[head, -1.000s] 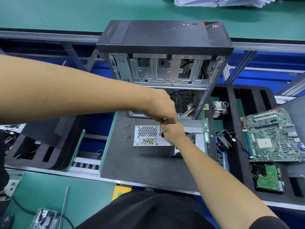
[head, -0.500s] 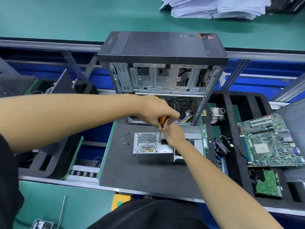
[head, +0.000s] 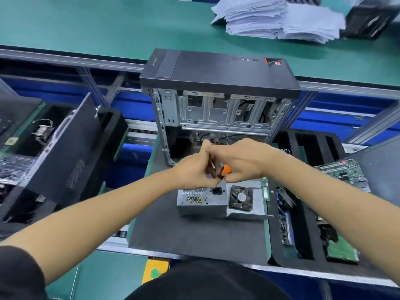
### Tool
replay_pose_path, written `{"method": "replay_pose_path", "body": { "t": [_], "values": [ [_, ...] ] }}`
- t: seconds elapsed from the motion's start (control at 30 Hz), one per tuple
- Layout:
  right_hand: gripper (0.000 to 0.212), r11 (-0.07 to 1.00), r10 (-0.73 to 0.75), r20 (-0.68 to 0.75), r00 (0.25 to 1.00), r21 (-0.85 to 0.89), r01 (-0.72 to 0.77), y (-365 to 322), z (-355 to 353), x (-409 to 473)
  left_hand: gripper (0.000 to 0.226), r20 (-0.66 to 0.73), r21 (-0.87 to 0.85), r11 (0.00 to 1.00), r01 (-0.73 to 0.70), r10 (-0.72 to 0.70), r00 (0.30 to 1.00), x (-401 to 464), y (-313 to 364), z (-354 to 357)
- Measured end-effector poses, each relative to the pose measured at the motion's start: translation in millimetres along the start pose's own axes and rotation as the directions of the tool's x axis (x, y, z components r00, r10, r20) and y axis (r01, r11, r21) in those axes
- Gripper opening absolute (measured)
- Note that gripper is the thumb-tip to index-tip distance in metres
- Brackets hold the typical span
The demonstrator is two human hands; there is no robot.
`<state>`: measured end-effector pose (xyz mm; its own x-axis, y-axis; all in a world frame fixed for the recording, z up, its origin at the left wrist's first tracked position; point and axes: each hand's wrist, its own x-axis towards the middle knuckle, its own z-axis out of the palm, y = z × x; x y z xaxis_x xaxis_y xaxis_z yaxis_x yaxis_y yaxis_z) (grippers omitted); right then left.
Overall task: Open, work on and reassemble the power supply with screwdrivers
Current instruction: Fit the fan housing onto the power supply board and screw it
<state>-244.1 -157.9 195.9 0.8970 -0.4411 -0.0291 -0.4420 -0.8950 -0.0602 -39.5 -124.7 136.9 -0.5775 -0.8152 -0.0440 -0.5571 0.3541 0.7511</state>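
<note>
The silver power supply (head: 201, 201) lies on a grey mat (head: 194, 237), its cover (head: 257, 204) opened to the right with a black fan (head: 241, 198) on it. Just above it my two hands meet. My left hand (head: 193, 172) curls its fingers round the dark end of an orange-handled screwdriver (head: 226, 169). My right hand (head: 246, 161) pinches the orange handle from the other side. The screwdriver's tip is hidden between the fingers.
An open black computer case (head: 218, 94) stands right behind the hands. A black foam tray (head: 307, 148) on the right holds a motherboard (head: 346, 174) and other parts. Another case and tray (head: 58, 148) sit left. Paper stacks (head: 270, 18) lie on the far green bench.
My left hand has lifted the screwdriver off the power supply. My right hand has left the power supply and come up to the orange handle. The view has tilted upward.
</note>
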Motion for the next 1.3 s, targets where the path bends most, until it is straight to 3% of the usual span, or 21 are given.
{"method": "replay_pose_path", "body": {
  "t": [0.1, 0.17, 0.23, 0.3, 0.37, 0.43, 0.5, 0.57, 0.67, 0.73, 0.8, 0.87, 0.93, 1.0, 1.03, 1.1, 1.2, 1.3],
  "values": [
    [0.047, 0.981, -0.156, 0.175, 0.972, -0.09, 0.174, -1, -7, 9, 0.058, -0.084, -0.177, 0.983, -0.044, 0.029, 0.996, -3, -12, 11],
    [0.043, 0.938, -0.284, 0.242, 0.928, -0.129, 0.321, -2, -9, 17, 0.056, -0.107, -0.231, 0.972, -0.037, 0.012, 0.994, -4, -21, 17],
    [0.032, 0.916, -0.329, 0.295, 0.897, -0.133, 0.379, -2, -10, 24, 0.06, -0.111, -0.264, 0.963, -0.046, 0.018, 0.994, -8, -32, 25],
    [0.02, 0.924, -0.316, 0.294, 0.902, -0.12, 0.363, -6, -9, 28, 0.076, -0.099, -0.143, 0.989, -0.028, 0.013, 0.995, -11, -42, 39],
    [0.013, 0.974, -0.164, 0.281, 0.946, -0.104, 0.2, -13, -6, 32, 0.086, -0.073, 0.05, 0.989, 0.141, -0.138, 0.988, -10, -49, 55],
    [0.015, 0.993, 0.084, 0.281, 0.956, -0.102, -0.058, -21, -2, 34, 0.071, -0.093, 0.149, 0.961, 0.235, -0.223, 0.97, -8, -55, 71],
    [0.023, 0.981, 0.189, 0.292, 0.938, -0.096, -0.168, -24, 2, 33, 0.042, -0.146, 0.141, 0.972, 0.189, -0.169, 0.975, -7, -62, 80],
    [0.037, 0.989, 0.15, 0.325, 0.934, -0.06, -0.137, -26, -3, 31, 0.023, -0.167, 0.084, 0.985, 0.153, -0.138, 0.976, -8, -64, 79],
    [0.046, 0.993, -0.006, 0.389, 0.921, -0.108, 0.052, -27, -17, 34, 0.023, -0.128, 0.0, 0.981, 0.194, -0.193, 0.973, -8, -62, 77],
    [0.042, 0.965, -0.127, 0.427, 0.895, -0.154, 0.21, -23, -22, 39, 0.027, -0.116, 0.007, 0.972, 0.235, -0.232, 0.966, -8, -62, 76],
    [0.023, 0.937, -0.192, 0.45, 0.872, -0.18, 0.299, -21, -23, 44, 0.039, -0.123, 0.079, 0.978, 0.196, -0.185, 0.975, -9, -64, 75],
    [0.017, 0.964, -0.119, 0.433, 0.894, -0.163, 0.208, -19, -19, 45, 0.062, -0.063, 0.193, 0.976, 0.104, -0.094, 0.994, -10, -65, 75],
    [0.022, 0.976, 0.001, 0.426, 0.905, -0.198, 0.093, -20, -14, 44, 0.076, -0.025, 0.243, 0.965, 0.099, -0.096, 0.995, -9, -64, 75],
    [0.024, 0.994, 0.049, 0.422, 0.905, -0.109, -0.003, -17, -7, 40, 0.061, -0.036, 0.22, 0.97, 0.103, -0.098, 0.995, -7, -65, 74],
    [0.036, 0.999, 0.042, 0.427, 0.903, -0.028, -0.033, -16, -8, 39, 0.053, -0.044, 0.204, 0.974, 0.096, -0.089, 0.995, -8, -66, 75],
    [0.053, 0.999, -0.008, 0.466, 0.885, 0.047, -0.016, -14, -16, 38, 0.053, -0.058, 0.18, 0.98, 0.087, -0.078, 0.995, -9, -66, 75],
    [0.061, 0.994, -0.071, 0.469, 0.88, -0.034, 0.099, -10, -23, 40, 0.055, -0.081, 0.16, 0.983, 0.085, -0.073, 0.994, -10, -65, 75],
    [0.036, 0.964, -0.186, 0.469, 0.864, -0.083, 0.253, -8, -21, 46, 0.058, -0.075, 0.149, 0.986, 0.07, -0.059, 0.995, -11, -66, 74]
  ]
}}
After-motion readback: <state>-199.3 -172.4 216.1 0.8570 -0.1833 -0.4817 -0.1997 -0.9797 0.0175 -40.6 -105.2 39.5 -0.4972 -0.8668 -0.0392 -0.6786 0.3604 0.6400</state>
